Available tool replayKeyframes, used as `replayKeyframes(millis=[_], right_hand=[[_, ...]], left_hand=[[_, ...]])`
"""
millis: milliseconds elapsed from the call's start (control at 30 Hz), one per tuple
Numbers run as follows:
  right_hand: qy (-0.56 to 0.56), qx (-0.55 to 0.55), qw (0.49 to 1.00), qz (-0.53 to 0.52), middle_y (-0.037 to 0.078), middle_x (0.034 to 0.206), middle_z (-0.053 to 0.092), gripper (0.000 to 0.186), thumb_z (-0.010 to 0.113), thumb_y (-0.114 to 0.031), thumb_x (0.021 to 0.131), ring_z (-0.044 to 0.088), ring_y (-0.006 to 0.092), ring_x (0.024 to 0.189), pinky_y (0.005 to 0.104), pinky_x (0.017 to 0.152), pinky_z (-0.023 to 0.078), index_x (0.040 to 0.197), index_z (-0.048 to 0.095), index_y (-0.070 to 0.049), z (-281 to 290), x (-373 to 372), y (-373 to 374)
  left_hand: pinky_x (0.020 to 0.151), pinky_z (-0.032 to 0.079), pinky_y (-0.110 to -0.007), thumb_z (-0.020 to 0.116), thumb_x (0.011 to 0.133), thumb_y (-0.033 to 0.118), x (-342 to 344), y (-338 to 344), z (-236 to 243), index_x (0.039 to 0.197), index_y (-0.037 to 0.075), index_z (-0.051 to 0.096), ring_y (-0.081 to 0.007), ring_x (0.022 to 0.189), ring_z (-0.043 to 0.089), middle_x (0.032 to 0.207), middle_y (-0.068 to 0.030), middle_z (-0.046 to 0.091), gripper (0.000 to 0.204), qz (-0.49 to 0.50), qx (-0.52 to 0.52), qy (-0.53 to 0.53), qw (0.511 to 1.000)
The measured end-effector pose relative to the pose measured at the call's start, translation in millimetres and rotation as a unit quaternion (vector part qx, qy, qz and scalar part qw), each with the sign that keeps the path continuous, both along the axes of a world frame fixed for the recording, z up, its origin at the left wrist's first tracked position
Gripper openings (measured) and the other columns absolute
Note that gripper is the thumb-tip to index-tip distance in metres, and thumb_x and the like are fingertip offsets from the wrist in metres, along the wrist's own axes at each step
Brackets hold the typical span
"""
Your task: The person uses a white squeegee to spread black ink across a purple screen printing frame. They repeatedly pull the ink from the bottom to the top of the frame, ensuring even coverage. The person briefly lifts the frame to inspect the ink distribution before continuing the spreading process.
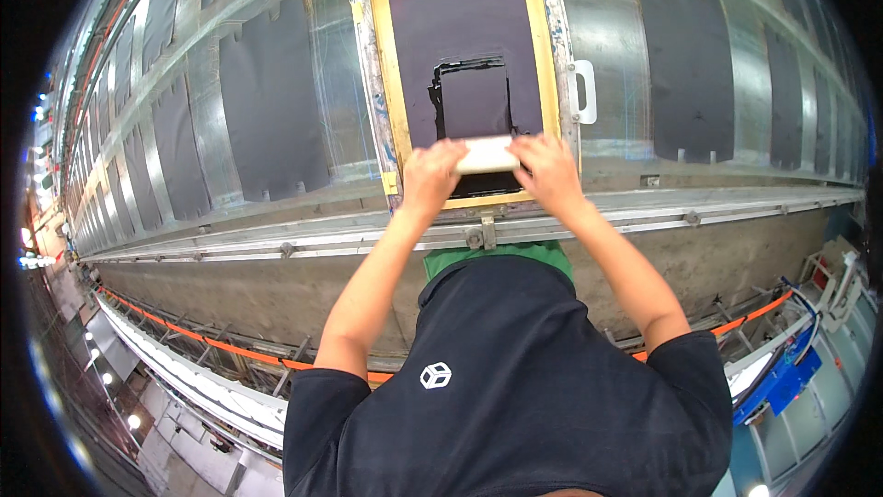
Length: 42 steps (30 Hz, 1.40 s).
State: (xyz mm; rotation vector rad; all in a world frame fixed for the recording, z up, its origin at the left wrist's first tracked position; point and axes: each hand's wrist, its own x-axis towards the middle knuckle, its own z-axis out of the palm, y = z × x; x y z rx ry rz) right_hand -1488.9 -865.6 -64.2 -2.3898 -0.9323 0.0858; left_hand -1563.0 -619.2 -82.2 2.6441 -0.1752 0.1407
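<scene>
Gripping a pale bar point(487, 155) by its two ends, the left hand point(430, 180) and right hand point(549, 171) are holding it between them, fingers curled in. From where I'm standing, it is lying crosswise over the lower part of a yellow-bordered frame point(550, 56), with glossy black paste point(487, 186) showing above and below. Dark sheets point(271, 102) are resting on either side.

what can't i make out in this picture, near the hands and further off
All in the head view:
- Pale bar: both ends, covered by the left hand and right hand
- Glossy black patch: partly behind bar and hands
- Green cloth: mostly under the black shirt
- Far-left lights: too small and blurred near the rim
</scene>
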Motion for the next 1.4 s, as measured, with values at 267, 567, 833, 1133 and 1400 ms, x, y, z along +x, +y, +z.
replayKeyframes(millis=[267, 567, 833, 1133, 1400], right_hand=[[-0.063, 0.001, 0.997, -0.034, -0.001, 0.115, 0.073, 0.033, 0.076, -0.012, 0.079, 0.062, 0.0247, 0.106, 0.0405, 0.092, 0.046, 0.111, 0.074, -0.013, -6.8, 116.0, 40.5], [0.014, 0.045, 0.999, -0.023, 0.008, 0.114, 0.072, 0.042, 0.075, -0.002, 0.072, 0.061, 0.0294, 0.099, 0.0423, 0.086, 0.049, 0.113, 0.072, -0.006, -13.4, -13.2, 4.5], [0.273, 0.209, 0.917, -0.202, 0.015, 0.118, 0.071, 0.043, 0.085, -0.028, 0.083, 0.065, 0.0271, 0.115, 0.0363, 0.099, 0.050, 0.117, 0.073, -0.004, -16.1, 41.2, -39.8], [0.284, 0.256, 0.860, -0.339, 0.010, 0.084, 0.070, 0.024, 0.066, -0.023, 0.099, 0.062, 0.0173, 0.073, 0.0346, 0.071, 0.049, 0.119, 0.071, -0.011, -91.2, 151.2, -40.5], [0.132, 0.264, 0.892, -0.342, 0.010, 0.082, 0.072, 0.018, 0.063, -0.022, 0.100, 0.063, 0.0173, 0.072, 0.0348, 0.070, 0.050, 0.109, 0.074, -0.011, -58.0, 158.6, -20.1]], left_hand=[[0.089, 0.058, -0.038, 0.078, 0.076, 0.006, 132.0, 29.3, 13.2, 0.113, 0.015, 0.078, -0.0283, 0.102, 0.073, 0.111, -0.0078, 0.076, 0.037, 0.054, -0.050, 0.022, 0.997], [0.075, 0.053, -0.036, 0.076, 0.072, 0.002, 2.0, -0.7, -6.4, 0.106, 0.015, 0.077, -0.0197, 0.102, 0.073, 0.113, -0.0015, 0.077, 0.036, 0.005, 0.014, 0.063, 0.998], [0.096, 0.056, -0.036, 0.075, 0.077, 0.003, 28.3, 11.1, 11.0, 0.117, 0.013, 0.076, -0.0277, 0.109, 0.072, 0.115, -0.0096, 0.076, 0.041, 0.070, -0.117, 0.098, 0.986], [0.097, 0.055, -0.039, 0.075, 0.076, 0.001, 91.8, 21.2, 7.0, 0.116, 0.012, 0.076, -0.0294, 0.112, 0.070, 0.118, -0.0104, 0.075, 0.041, 0.098, -0.090, 0.027, 0.991], [0.095, 0.051, -0.039, 0.072, 0.072, -0.004, -10.7, -6.3, -19.6, 0.120, 0.011, 0.072, -0.0253, 0.130, 0.062, 0.131, -0.0062, 0.071, 0.050, 0.043, -0.041, -0.083, 0.995]])
